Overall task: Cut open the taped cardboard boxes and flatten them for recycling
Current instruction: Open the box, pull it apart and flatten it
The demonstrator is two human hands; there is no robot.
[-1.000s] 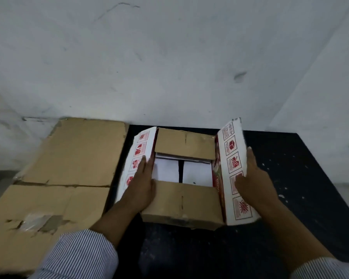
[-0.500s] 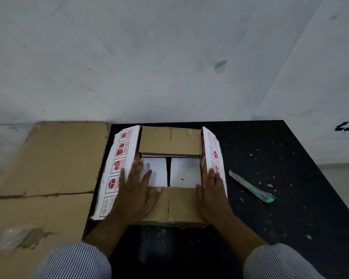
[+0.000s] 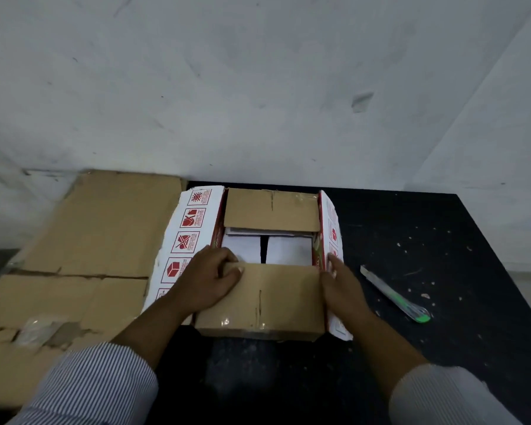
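Red handling pictograms run down the white left flap [image 3: 190,228]; their captions are too small to read. My left grip [image 3: 207,279] curls over the top edge of the near brown flap [image 3: 273,297]. My right grip [image 3: 345,289], fingers straight, lies against the right flap [image 3: 333,234]. The box [image 3: 288,251] sits opened on the black worktop [image 3: 442,240].

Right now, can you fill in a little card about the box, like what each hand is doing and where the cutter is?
Box: cardboard box on the black table, top open, printed side flaps folded outward
Left hand: left hand grips the edge of the near brown flap
Right hand: right hand rests straight fingers against the right printed flap
Cutter: utility knife, green end, lies on the table right of the box, nobody touching it
Other cardboard: flattened cardboard lies left of the box
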